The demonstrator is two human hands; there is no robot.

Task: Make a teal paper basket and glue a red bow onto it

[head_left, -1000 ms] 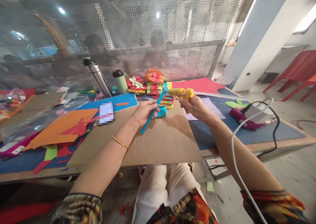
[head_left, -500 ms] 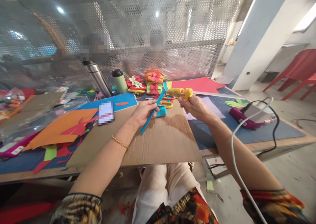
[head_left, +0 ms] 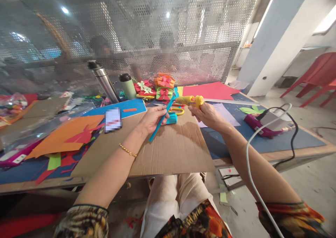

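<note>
My left hand [head_left: 155,120] pinches a narrow blue paper strip [head_left: 156,132], which slants up and away to the right over a cardboard sheet [head_left: 168,150]. In my right hand [head_left: 204,114] is a yellow glue gun [head_left: 190,100], its nozzle pointing left at the strip's upper end; whether they touch I cannot tell. Just beyond my left fingers a small blue folded paper piece [head_left: 172,118] lies on the cardboard. Behind it are yellow-handled scissors [head_left: 178,111], partly hidden. Small paper boxes with bows [head_left: 164,93] are stacked farther back.
Two bottles, a steel flask [head_left: 103,82] and a green flask [head_left: 127,86], stand at the back. A phone [head_left: 112,120] and orange paper [head_left: 65,135] lie left. On the right are a purple power strip [head_left: 259,126] and a white cable [head_left: 248,161] crossing my right forearm. Perforated metal [head_left: 136,31] rises behind.
The glue gun has tilted slightly in my right hand, and its nozzle sits a little lower. My left hand and the blue strip have stayed almost still.
</note>
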